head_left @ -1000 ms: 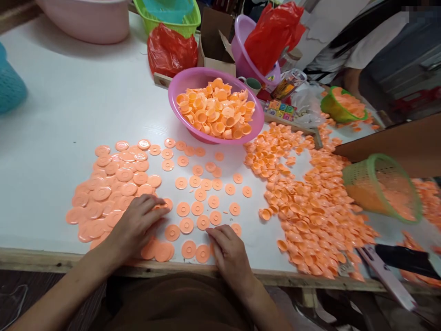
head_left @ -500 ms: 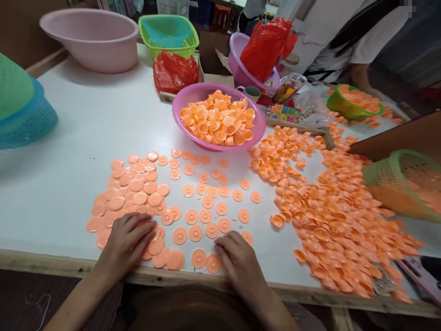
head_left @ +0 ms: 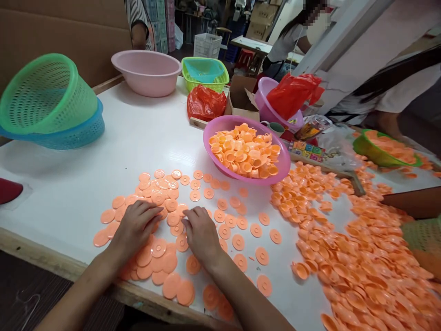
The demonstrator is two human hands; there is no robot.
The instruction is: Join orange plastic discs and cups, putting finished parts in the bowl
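Note:
Many flat round orange plastic discs (head_left: 158, 248), some with a raised ring in the middle, lie on the white table. On the left they overlap in a heap; further right they are spread out singly. My left hand (head_left: 138, 225) rests over the heap, fingers bent and somewhat apart, fingertips at the discs. Facing it, my right hand (head_left: 201, 234) has its fingertips down beside a disc (head_left: 181, 210), thumb apart from the fingers. I see nothing lifted in either hand, though the undersides of both are hidden.
A pink basin (head_left: 246, 177) full of small orange cups stands ahead. Many orange spoon-like pieces (head_left: 358, 266) cover the right side. Green (head_left: 81, 101) and blue (head_left: 93, 133) baskets sit left; a pale pink basin (head_left: 148, 85) and red bags (head_left: 206, 103) stand behind. Other people work beyond.
The view has turned left and lifted. My right hand has moved from the near scattered discs up and left to the heap, close to my left hand.

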